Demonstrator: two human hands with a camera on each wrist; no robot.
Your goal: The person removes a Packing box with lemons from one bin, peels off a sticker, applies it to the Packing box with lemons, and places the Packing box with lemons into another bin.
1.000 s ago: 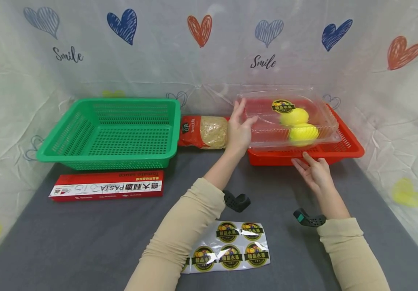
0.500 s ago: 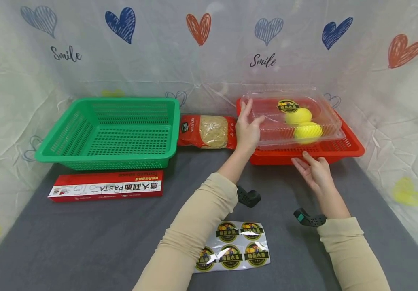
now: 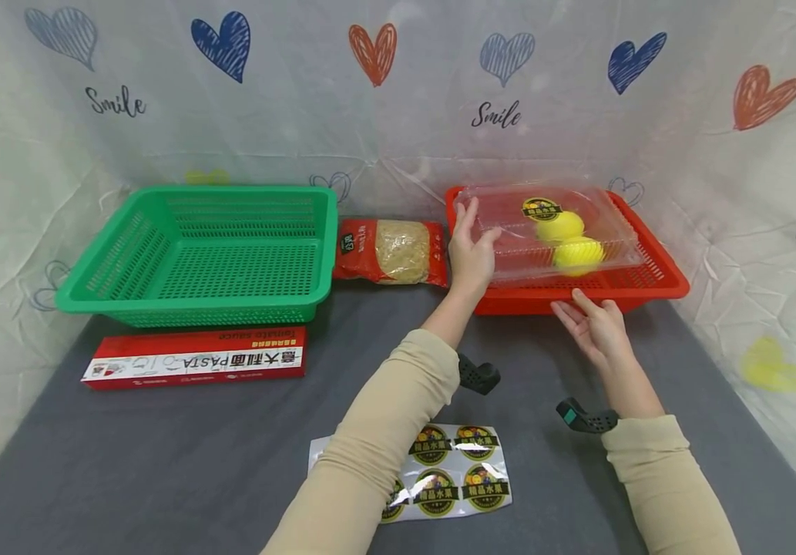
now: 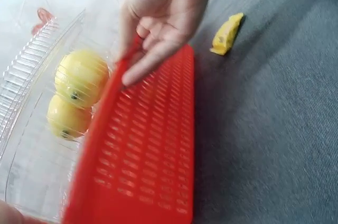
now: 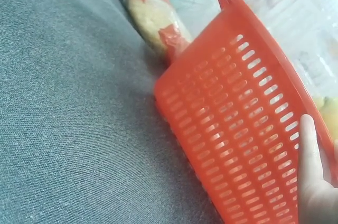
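Note:
A clear plastic fruit box (image 3: 522,258) with a round black label lies tilted over the red basket (image 3: 664,281). Two yellow round fruits (image 3: 579,254) show through its right half. My left hand (image 3: 470,254) holds the box's left end, thumb at the front corner and fingers along the side. At the basket's front rim my right hand (image 3: 599,327) pinches the edge, its thumb (image 5: 309,155) on the outer wall in the right wrist view. Only a fingertip of the left hand shows at the bottom corner of the left wrist view.
A green basket (image 3: 196,308) stands at the left, a red PASTA box (image 3: 196,358) before it. Between the baskets lies a red packet (image 3: 398,250) with a see-through window. A sheet of round stickers (image 3: 460,505) lies in front, partly under the left sleeve.
The plastic box first shifted right with my left hand, then went back slightly left and sank lower into the red basket. The right hand stays at the rim.

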